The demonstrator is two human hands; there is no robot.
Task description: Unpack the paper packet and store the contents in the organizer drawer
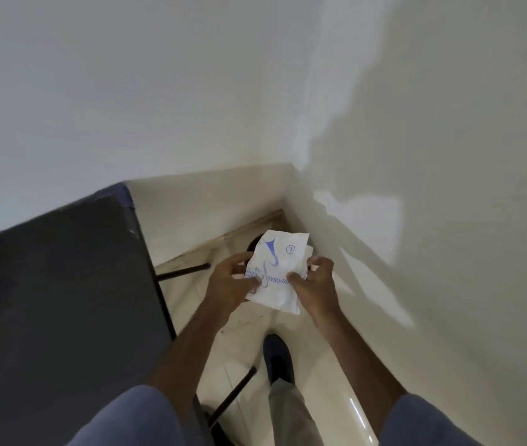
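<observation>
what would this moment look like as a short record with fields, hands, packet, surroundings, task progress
left hand: grips the left edge of the paper packet, thumb on its printed face
right hand: grips the right edge, thumb on the front
paper packet: white, crumpled, blue print, held in the air between both hands over the floor
dark table: to the person's left, black legs showing
floor: pale tile, a dark shoe below the packet
organizer drawer: not in view
task progress: contents not visible, cannot tell if the packet is open

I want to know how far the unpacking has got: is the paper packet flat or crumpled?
Crumpled. The paper packet is creased and bent between the left hand and right hand. Whether it is opened, I cannot tell.
</observation>
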